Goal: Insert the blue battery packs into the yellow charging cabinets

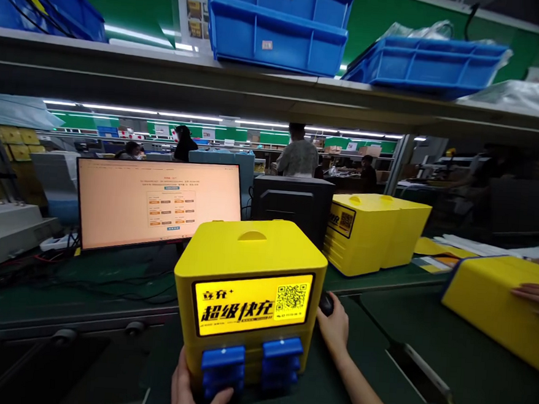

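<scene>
Yellow plastic charging box (252, 250) between hands (333, 326)

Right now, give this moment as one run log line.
left hand: on yellow charging station | right hand: on black round object

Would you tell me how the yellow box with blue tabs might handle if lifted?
The yellow box looks rigid and probably heavy for its size, given its lit screen. Its smooth sides may slip under the left hand and right hand.
</scene>
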`<state>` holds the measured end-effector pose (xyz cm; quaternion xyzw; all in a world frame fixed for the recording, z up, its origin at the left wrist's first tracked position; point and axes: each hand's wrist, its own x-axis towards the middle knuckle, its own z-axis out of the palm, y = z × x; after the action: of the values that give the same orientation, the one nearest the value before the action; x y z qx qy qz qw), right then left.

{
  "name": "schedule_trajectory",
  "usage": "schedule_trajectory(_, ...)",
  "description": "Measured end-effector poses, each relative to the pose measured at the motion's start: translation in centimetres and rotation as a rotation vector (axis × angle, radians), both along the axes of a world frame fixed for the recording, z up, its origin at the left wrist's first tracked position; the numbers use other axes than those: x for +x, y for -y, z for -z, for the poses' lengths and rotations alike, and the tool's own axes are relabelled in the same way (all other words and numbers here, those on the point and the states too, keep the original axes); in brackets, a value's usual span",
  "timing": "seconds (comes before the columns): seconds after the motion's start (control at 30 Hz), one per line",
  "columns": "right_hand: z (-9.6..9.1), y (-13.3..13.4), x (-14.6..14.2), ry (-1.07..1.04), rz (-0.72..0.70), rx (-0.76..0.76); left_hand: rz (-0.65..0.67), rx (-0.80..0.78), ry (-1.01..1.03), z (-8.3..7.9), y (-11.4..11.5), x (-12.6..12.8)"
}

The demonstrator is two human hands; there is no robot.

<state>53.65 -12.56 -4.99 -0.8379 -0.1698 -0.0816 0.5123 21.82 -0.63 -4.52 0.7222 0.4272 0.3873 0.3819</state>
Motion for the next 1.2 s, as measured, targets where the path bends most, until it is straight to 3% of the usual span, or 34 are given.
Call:
schedule_trajectory(0.2,0.4,6.3,-4.1,0.072,-0.144,-0.057,0.023,-0.016,0.023,-1.5,0.8,0.1)
schedule_trajectory(0.3,-0.2,7.6,-5.5,0.135,-0.178,-0.087,0.039,-0.005,0.036,-1.8,0.9,-0.1)
schedule_trajectory(0.43,-0.1,6.3,-8.4,0.194,-0.351,-0.059,0.071,0.006,0.037,-1.6,0.8,-0.4)
schedule_trajectory(0.6,2.1,3.5,-12.1,0.084,-0.479,-0.028,0.084,0.048,0.037,-1.2,0.2,-1.1)
schedule_trajectory(0.73,2.4,3.4,-11.6,0.04,-0.556,-0.009,0.117,0.101,0.008,-0.7,-0.8,-1.9)
schedule_trajectory(0.87,1.9,3.9,-10.5,0.038,-0.621,0.006,0.142,0.044,-0.038,-0.5,-1.6,-2.3)
schedule_trajectory(1.07,2.5,3.8,-10.3,0.021,-0.62,0.035,0.153,-0.004,-0.088,-0.6,-1.5,-2.2)
schedule_trajectory(1.2,2.8,3.8,-10.1,0.009,-0.624,-0.025,0.152,-0.055,-0.114,-0.7,-1.4,-2.2)
